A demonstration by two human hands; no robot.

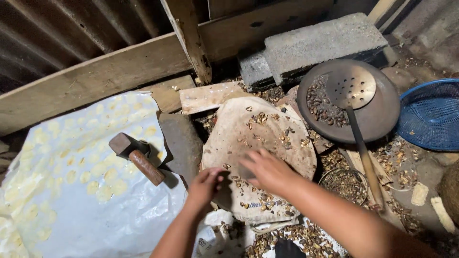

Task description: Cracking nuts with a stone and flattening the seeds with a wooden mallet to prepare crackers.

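My right hand (pixel 266 169) lies palm down on a stained cloth sack (pixel 258 138) draped over a block, fingers spread over loose nut shells (pixel 260 119). My left hand (pixel 205 185) hovers at the sack's near left edge with fingers curled; whether it pinches something small is unclear. A hammer (pixel 136 157) with a wooden handle rests to the left on a white plastic sheet (pixel 81 191) covered with several flattened pale discs.
A dark round pan (pixel 377 114) holds roasted seeds and a perforated metal skimmer (pixel 351 88) with a long handle. A blue basket (pixel 430 114) sits at the right, a small wire sieve (pixel 343 184) below the pan. Concrete blocks (pixel 315 45) and wooden planks (pixel 95 79) line the back.
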